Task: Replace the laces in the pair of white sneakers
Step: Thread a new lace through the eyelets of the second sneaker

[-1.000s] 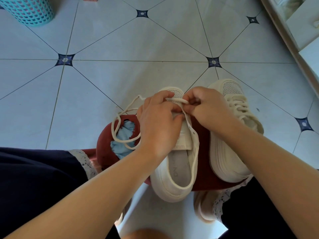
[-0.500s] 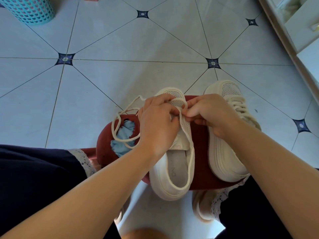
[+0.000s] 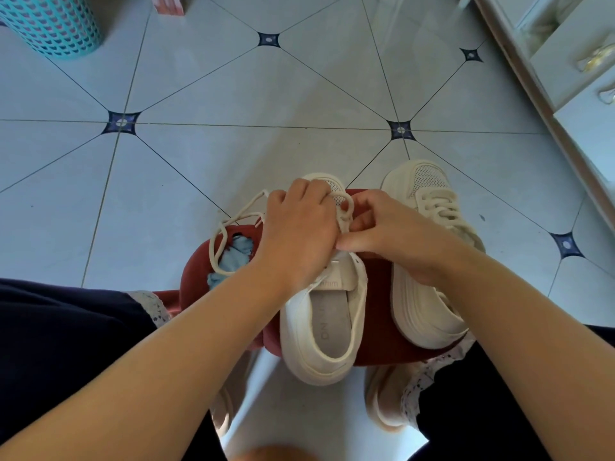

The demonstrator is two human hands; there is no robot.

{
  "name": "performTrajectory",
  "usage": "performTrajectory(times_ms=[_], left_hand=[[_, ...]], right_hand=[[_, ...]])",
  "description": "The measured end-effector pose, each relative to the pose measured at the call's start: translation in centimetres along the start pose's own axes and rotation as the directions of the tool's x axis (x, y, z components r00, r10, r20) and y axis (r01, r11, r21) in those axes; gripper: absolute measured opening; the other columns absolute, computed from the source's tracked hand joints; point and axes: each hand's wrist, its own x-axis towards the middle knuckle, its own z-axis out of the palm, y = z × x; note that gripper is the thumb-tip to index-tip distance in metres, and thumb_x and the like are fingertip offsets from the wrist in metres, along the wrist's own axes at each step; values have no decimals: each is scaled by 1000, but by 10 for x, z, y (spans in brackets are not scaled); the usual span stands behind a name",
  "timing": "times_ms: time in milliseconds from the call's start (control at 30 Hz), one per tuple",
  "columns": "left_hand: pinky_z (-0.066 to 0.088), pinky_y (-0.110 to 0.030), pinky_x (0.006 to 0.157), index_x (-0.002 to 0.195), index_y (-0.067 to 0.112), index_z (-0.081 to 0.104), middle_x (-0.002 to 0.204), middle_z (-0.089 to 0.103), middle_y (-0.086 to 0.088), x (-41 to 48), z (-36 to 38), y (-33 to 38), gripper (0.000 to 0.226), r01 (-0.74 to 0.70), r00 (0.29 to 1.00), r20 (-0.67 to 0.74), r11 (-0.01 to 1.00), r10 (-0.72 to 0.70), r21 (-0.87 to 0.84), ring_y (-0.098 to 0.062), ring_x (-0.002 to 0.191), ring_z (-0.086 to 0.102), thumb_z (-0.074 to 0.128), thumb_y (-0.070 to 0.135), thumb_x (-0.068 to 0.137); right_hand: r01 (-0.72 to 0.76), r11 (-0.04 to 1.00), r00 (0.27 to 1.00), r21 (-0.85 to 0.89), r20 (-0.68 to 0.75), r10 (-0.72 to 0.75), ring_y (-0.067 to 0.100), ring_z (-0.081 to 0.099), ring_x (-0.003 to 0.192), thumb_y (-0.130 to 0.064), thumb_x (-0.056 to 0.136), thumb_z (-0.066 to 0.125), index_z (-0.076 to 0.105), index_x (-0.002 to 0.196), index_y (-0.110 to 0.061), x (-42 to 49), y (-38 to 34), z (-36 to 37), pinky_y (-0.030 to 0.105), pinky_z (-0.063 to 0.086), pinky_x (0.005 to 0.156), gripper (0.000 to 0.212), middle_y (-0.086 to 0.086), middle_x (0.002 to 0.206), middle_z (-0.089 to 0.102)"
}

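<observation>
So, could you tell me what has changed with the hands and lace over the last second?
The right hand slid back along the partly laced sneaker, and the lace between the hands, earlier flat across it, now arches in a small loop. The left hand still holds the lace; the laced sneaker and red stool stayed put.

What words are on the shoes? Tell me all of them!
"whim": tongue tab of the sneaker being laced; earlier letters may be hidden by the left hand.
Grey print on its insole: starts like "DN", rest too faint to read.
Laced sneaker: no text seen.
</observation>
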Motion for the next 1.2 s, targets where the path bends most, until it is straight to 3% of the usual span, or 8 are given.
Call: performTrajectory(times_ms=[167,300,367,600,767,967,1067,1200], left_hand=[[42,-35,66,71,9,65,85,65,-5,-2,-7,-3,32,-112,990,-78,988,121,111,-27,79,60,38,24,74],[35,-37,77,75,15,70,94,65,-1,-3,-3,-5,32,-109,991,-71,993,112,50,-26,89,58,40,25,73],[23,-36,82,77,13,72,104,63,-3,-3,-3,-7,28,-59,998,-42,995,56,-82,-28,99,54,46,23,73],[14,-23,84,58,7,68,106,56,-5,-10,-13,-15,20,-72,994,-103,938,39,-340,-25,109,44,60,21,70],[28,-31,92,54,7,62,99,44,13,-31,-35,-12,17,-210,978,-104,876,183,-434,-5,107,32,59,16,68],[30,-2,80,53,12,55,85,55,11,-69,-63,-2,19,-312,942,-63,793,329,-523,5,85,44,50,22,69],[33,0,79,53,20,55,87,62,17,-74,-67,1,17,-146,969,39,689,245,-710,11,89,53,55,20,70],[47,-10,75,48,21,55,86,72,0,-51,-69,-2,32,188,974,151,230,-166,-955,0,78,65,50,7,76]], right_hand=[[-23,912,970,-410,-231,-80,11,58,74,-14,70,65,52,102,-16,-3,1,0,21,44,59,34,-2,80,64],[17,750,937,-661,-251,-242,12,50,67,-28,78,58,55,84,-18,-8,6,9,17,35,53,11,-8,71,54],[30,690,932,-724,-230,-281,14,50,61,-32,83,55,56,76,-15,-8,11,11,22,35,50,19,-5,65,52],[25,707,872,-706,-331,-361,8,36,49,-29,84,53,40,62,-15,-1,20,18,22,24,44,29,-5,55,42],[-18,737,876,-676,-365,-314,7,35,51,-31,86,53,36,58,-18,2,22,16,22,23,45,35,-5,57,42],[-27,775,877,-632,-387,-285,8,38,54,-30,86,53,39,59,-18,2,24,12,23,26,48,33,-5,58,45],[-12,760,876,-649,-374,-305,13,40,54,-30,84,54,41,59,-16,0,24,15,20,26,47,32,-6,58,45],[20,791,906,-611,-324,-273,12,44,56,-33,85,58,44,60,-19,0,18,14,21,32,48,32,-7,58,46]])
